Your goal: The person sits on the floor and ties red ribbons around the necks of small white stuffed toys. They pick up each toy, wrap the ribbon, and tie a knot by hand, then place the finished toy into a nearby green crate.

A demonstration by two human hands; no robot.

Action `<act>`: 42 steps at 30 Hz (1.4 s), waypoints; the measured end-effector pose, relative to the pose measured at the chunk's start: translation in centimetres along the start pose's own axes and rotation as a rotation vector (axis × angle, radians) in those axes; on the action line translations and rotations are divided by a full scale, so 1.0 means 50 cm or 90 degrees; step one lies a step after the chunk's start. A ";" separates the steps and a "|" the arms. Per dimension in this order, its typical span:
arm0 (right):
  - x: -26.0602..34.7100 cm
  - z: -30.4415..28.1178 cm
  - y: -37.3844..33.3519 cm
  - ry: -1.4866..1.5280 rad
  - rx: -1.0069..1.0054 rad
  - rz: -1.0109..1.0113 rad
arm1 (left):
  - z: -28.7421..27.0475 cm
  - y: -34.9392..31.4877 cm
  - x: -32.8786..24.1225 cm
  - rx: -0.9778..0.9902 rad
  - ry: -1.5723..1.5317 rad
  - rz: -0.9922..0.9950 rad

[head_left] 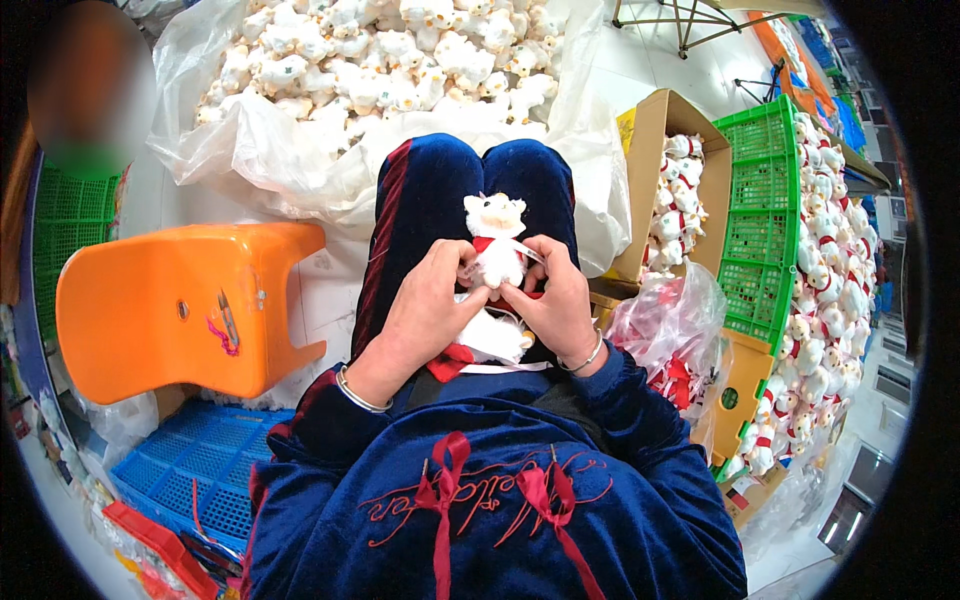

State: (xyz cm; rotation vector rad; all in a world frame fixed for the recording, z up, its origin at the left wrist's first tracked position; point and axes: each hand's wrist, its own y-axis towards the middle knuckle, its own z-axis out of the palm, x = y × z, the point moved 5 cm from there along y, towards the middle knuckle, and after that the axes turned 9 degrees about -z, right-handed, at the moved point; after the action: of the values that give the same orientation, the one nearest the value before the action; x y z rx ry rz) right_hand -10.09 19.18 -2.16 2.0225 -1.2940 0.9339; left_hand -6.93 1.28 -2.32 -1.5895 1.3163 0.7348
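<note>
Over my lap, a small white plush animal (497,215) with a red piece at its neck is held upright between both hands. My left hand (430,300) closes on its left side, thumb low on the white body. From the other side my right hand (553,305) grips it, the two thumbs almost meeting at the bottom. A white ribbon or strip runs by the right fingers. Just below my hands, a second white plush toy (492,338) lies in my lap beside red cloth (447,362). Some fingertips are hidden behind the held toy.
Beyond my knees, a plastic sheet (240,150) bears many white plush toys (350,60). An orange stool (170,300) with small snips (229,318) stands left. To the right are a cardboard box (715,190) of toys, a green crate (760,190) and a bag of red pieces (670,330).
</note>
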 end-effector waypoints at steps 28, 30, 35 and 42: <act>-0.100 -0.319 -0.102 -0.025 -0.121 0.170 | -0.027 0.039 -0.030 -0.092 -0.211 0.141; -0.086 -0.247 -0.103 -0.010 -0.017 0.133 | -0.041 0.039 -0.033 -0.089 -0.245 0.132; 0.046 -0.123 -0.071 0.118 0.176 -0.094 | -0.094 0.020 -0.019 -0.108 -0.163 0.060; 0.019 -0.092 -0.056 -0.128 0.216 -0.089 | -0.088 -0.011 0.019 -0.064 -0.160 0.008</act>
State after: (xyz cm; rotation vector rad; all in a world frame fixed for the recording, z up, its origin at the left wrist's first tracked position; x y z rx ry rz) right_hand -8.43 23.23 1.12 2.4882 -1.1343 0.9553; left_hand -6.63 -3.13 -1.23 -1.5127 1.1215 0.9876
